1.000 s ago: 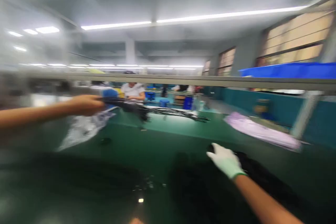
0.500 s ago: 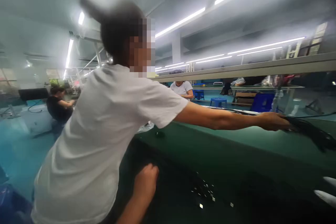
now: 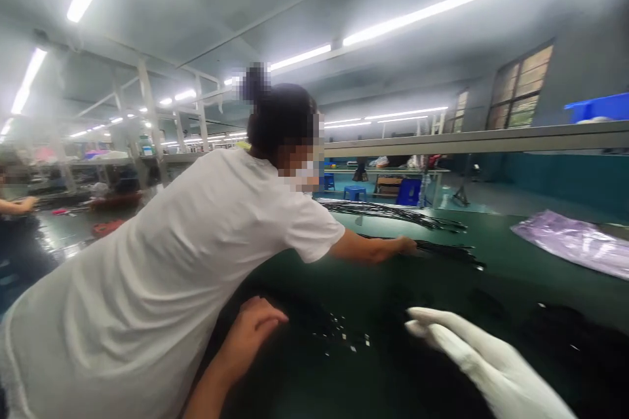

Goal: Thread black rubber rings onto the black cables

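Note:
My left hand [image 3: 248,330] is bare and hovers low on the left side. Its fingers are curled together, with nothing visible in them. A white glove covers my right hand [image 3: 466,344], whose fingers stretch leftward over the dark green table [image 3: 383,291] and hold nothing. Between my hands lies a dark heap with small shiny pieces [image 3: 344,334]; the heap itself is too dark to make out. Beyond them, a co-worker's hand [image 3: 407,246] holds a bundle of black cables [image 3: 445,249]. Another black cable bundle [image 3: 393,213] lies along the far side of the table.
The co-worker in a white shirt [image 3: 187,255] leans across from the left, close to my left arm. A purple plastic bag [image 3: 572,242] lies at the right. A grey rail or shelf [image 3: 481,139] spans above the table's far edge. Blue stools [image 3: 354,192] stand beyond.
My view has turned right. My gloved right hand has come further into view. The co-worker's arm has moved from the right back toward the middle, and the cables now lie lower along the table.

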